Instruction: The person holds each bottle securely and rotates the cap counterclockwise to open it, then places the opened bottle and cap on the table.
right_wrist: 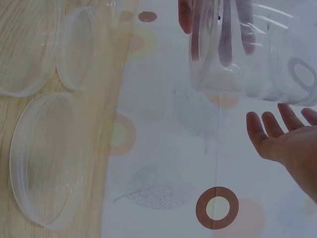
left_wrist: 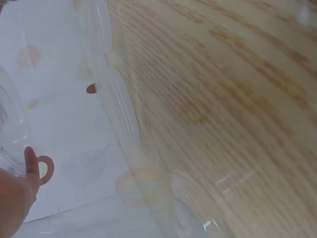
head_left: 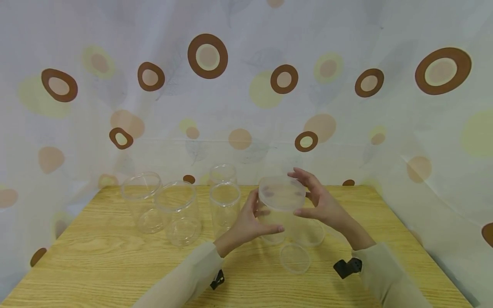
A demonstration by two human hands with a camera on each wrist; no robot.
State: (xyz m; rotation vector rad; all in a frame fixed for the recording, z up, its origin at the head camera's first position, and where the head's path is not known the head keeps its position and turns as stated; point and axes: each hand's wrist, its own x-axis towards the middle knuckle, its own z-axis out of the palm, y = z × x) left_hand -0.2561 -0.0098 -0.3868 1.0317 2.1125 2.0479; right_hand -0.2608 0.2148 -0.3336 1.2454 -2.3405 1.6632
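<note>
My left hand (head_left: 244,220) grips a clear round jar (head_left: 279,220) from its left side, fingers behind it and thumb across the front. A whitish, translucent round end of the jar faces up in the head view. In the right wrist view, fingers show through the jar's clear wall (right_wrist: 277,64). My right hand (head_left: 321,203) is at the jar's other side, its fingers spread around the upper end. From the right wrist, those fingertips (right_wrist: 255,121) appear beside the wall with the hand open. On the table below lie several clear round lids (head_left: 295,259).
Several open clear jars stand to the left on the wood-grain table (head_left: 96,265): two wide ones, including one wide jar (head_left: 179,218), and two narrower ones, including one narrow jar (head_left: 223,209). A patterned curtain (head_left: 239,111) hangs behind the table and along both sides.
</note>
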